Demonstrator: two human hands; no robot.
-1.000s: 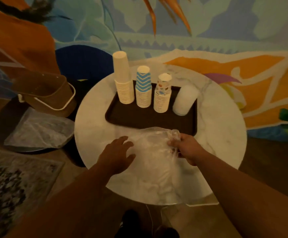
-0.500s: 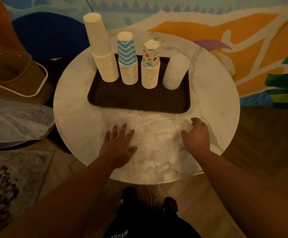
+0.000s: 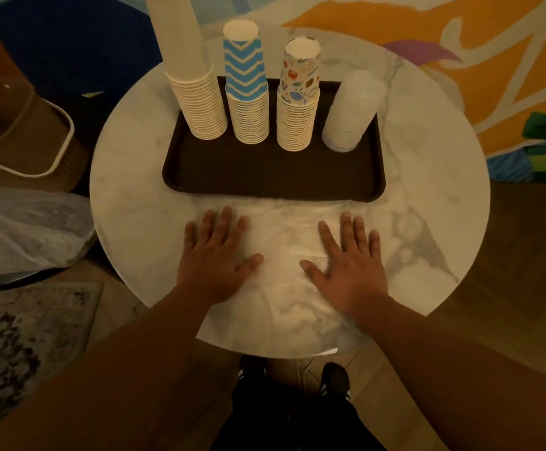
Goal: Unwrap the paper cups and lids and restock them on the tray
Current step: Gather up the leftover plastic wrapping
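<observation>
On table (image 3: 128, 190): clear wrapper (image 3: 284, 255) flattened under both palms.

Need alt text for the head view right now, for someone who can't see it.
Both hands, left and right, press flat on a clear plastic wrapper on a round marble table. Behind sits a dark tray holding three paper cup stacks and one lid stack.

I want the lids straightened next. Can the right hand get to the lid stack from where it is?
Probably yes. The right hand lies flat on the clear wrapper, holding nothing. The lid stack leans at the tray's right end, straight ahead, with only bare tray between.
</observation>
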